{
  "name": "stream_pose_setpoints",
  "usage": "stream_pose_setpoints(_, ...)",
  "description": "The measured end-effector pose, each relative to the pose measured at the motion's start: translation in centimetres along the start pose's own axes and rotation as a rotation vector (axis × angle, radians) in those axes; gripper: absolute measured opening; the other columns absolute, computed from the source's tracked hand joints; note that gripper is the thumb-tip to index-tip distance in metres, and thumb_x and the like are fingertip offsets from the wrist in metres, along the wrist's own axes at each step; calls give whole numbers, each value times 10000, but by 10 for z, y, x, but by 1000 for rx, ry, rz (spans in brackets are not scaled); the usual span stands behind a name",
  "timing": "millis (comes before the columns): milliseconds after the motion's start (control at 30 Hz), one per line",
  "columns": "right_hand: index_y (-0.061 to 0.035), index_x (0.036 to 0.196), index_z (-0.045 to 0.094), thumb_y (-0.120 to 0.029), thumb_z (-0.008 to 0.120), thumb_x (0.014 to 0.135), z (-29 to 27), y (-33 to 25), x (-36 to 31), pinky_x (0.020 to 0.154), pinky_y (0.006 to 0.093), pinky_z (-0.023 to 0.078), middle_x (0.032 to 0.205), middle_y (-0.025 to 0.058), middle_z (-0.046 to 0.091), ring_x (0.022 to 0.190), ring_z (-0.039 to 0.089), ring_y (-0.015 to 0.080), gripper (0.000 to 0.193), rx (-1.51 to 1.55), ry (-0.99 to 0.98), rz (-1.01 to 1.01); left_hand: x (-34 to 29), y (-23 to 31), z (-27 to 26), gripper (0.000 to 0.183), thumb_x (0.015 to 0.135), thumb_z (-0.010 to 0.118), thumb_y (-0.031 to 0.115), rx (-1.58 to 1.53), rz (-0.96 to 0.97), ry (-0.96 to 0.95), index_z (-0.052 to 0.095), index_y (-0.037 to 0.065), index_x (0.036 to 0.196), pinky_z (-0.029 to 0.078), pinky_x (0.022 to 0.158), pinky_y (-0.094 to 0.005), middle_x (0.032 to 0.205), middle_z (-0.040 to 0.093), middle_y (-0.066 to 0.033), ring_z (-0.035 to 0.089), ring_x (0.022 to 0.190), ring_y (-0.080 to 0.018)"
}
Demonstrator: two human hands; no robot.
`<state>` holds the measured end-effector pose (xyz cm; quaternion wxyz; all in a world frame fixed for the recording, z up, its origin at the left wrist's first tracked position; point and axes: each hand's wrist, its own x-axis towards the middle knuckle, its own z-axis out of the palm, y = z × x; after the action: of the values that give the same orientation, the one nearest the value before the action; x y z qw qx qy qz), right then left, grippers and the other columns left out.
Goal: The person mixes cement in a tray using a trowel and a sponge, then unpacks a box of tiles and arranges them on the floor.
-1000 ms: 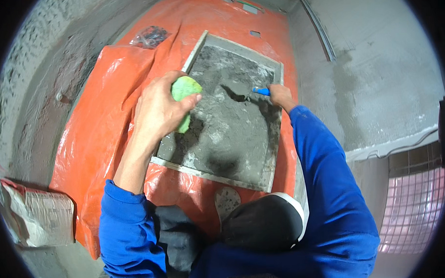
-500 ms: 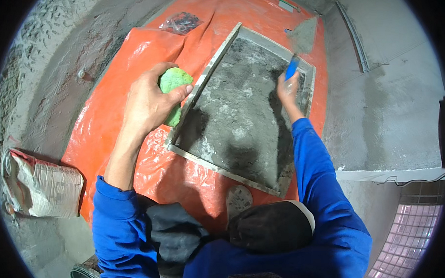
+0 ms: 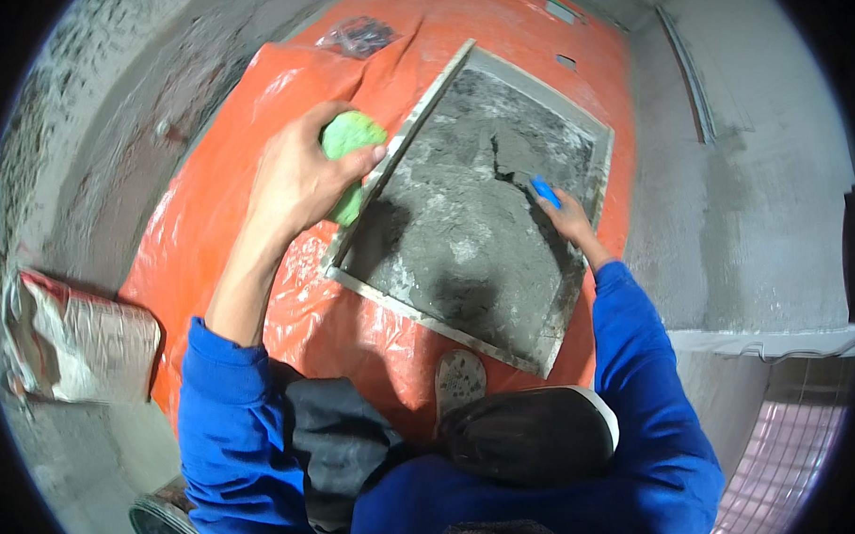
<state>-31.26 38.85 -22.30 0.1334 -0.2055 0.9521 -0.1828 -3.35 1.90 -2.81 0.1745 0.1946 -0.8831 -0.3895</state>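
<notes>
My left hand (image 3: 297, 177) is wrapped round a light green sponge (image 3: 351, 132), held above the left edge of a shallow rectangular tray (image 3: 415, 316). Grey wet mortar (image 3: 436, 229) fills the tray, its surface rough and uneven. In my right hand (image 3: 571, 219), fingers closed round the blue handle, is a trowel (image 3: 545, 191). Its blade lies in or against the mortar in the right half of the tray, and I cannot make out its full outline. A dark crack runs through the mortar beside it.
Orange plastic sheeting (image 3: 217, 180) lies under the tray. A torn bag (image 3: 96, 349) leans at the left, and a dark bucket (image 3: 159, 526) stands at lower left. Crumpled clear plastic (image 3: 358, 36) lies at the back. A metal strip (image 3: 686, 74) rests against the right wall.
The trowel has moved from beyond the tray's far right edge, where its blade showed, back toward me and left into the mortar. A dark crack has opened there. The sponge stays in my left hand.
</notes>
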Motion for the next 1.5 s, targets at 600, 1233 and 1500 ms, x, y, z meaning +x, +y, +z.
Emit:
stream_pose_setpoints(600, -117, 1114, 614, -560, 551, 941, 64, -92, -89, 766, 503, 542, 913, 216, 709, 889, 693, 400, 480, -634, -371, -344, -6, 20, 5, 575, 738, 781, 396, -29, -22, 37, 673, 95, 1216, 514, 922, -479, 1091, 707, -199, 661, 1068, -369)
stream_pose_setpoints(1233, -113, 1034, 620, -628, 574, 902, 20, -18, -171, 707, 522, 543, 816, 199, 689, 805, 684, 428, 534, -588, -591, -360, -15, 2, -21, 466, 814, 771, 358, -72, 92, 30, 665, 18, 1114, 545, 729, -346, 883, 697, -113, 686, 779, -201)
stream_pose_setpoints(1500, -143, 1042, 666, -681, 545, 873, 17, -7, -40, 681, 497, 548, 824, 175, 713, 789, 697, 391, 576, -791, -362, -452, -16, 6, -14, 546, 830, 776, 369, -17, 21, 13, 641, -3, 1205, 548, 760, -326, 937, 698, -96, 669, 808, -170)
